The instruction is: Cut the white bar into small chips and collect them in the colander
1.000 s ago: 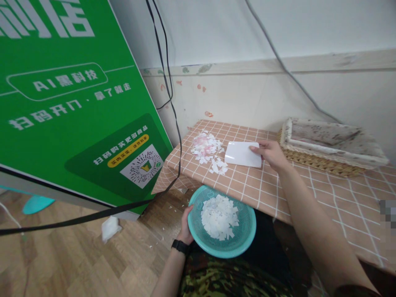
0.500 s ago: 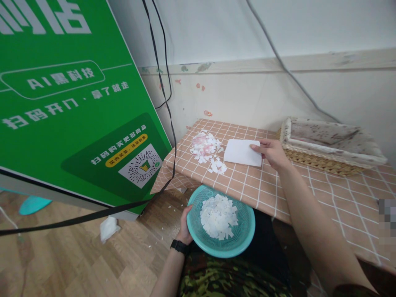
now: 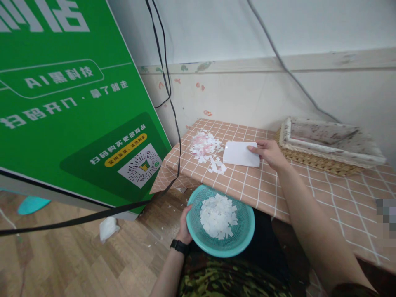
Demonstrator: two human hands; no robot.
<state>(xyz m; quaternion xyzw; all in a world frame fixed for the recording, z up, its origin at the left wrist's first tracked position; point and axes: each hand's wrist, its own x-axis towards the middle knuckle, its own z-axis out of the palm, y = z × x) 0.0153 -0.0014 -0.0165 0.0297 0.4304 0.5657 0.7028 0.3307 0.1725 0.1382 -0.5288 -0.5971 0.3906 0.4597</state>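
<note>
My left hand grips the left rim of a teal plastic basket, held just below the table's front edge. Inside it lies a heap of white paper scraps. On the tabletop, my right hand pinches the right end of a flat white card, thumb on top; the fingers underneath are partly hidden. Left of the card is a pile of white and pinkish paper scraps, with a few loose pieces nearer the edge. The card's left edge is close to the pile, apart from it.
A cloth-lined wicker basket stands at the right on the checked tablecloth. A green sign board rises at the left, with a black strap hanging across it. A white bag lies on the wooden floor.
The card and my right hand have shifted very slightly left, toward the scrap pile. My left hand and the teal basket stay where they were.
</note>
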